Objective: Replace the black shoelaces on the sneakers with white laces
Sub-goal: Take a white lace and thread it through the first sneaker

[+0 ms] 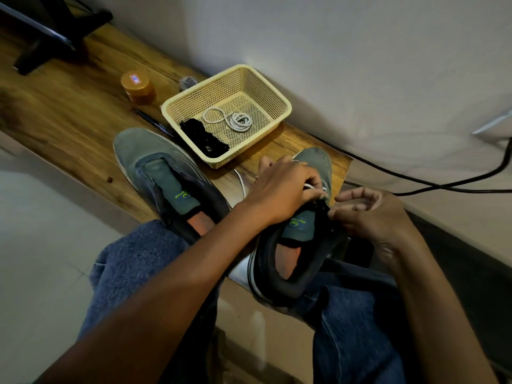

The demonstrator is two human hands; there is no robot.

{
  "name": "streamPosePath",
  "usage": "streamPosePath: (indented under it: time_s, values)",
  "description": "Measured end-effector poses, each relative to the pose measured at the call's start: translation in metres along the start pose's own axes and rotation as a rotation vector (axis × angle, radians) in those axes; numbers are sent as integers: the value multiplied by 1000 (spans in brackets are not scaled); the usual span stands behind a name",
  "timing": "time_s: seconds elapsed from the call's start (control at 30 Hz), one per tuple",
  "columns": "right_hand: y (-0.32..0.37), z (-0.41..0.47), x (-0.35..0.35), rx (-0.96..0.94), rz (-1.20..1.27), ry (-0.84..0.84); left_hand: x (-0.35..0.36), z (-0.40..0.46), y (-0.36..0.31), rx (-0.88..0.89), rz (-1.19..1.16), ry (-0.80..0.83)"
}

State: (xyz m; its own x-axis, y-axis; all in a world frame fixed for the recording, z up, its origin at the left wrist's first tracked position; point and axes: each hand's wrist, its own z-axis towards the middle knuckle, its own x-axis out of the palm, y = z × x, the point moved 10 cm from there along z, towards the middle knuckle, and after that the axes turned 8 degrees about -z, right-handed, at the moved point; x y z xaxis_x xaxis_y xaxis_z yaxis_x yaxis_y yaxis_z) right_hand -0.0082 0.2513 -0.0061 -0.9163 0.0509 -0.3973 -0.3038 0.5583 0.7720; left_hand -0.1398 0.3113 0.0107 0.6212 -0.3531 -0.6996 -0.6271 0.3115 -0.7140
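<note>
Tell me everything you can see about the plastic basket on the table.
The basket is cream plastic mesh, rectangular with a rolled rim, open on top, standing upright on the wooden table near the wall. Inside lie a coiled white lace and a bundle of black laces in its near corner. No hand touches it. An orange-lidded jar stands to its left, and the lace-less sneaker lies in front of it.

Basket (279, 105) and unlaced sneaker (155, 167) flank bare wood between.
</note>
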Motion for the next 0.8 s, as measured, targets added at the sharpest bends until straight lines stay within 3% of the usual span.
streamPosePath:
  time_s: [0.6,0.8]
  values:
    - [0,2,0,-19,7,-7,13,3,6,-38,30,110]
    - [3,1,0,-43,-24,-26,14,1,-1,3,48,57]
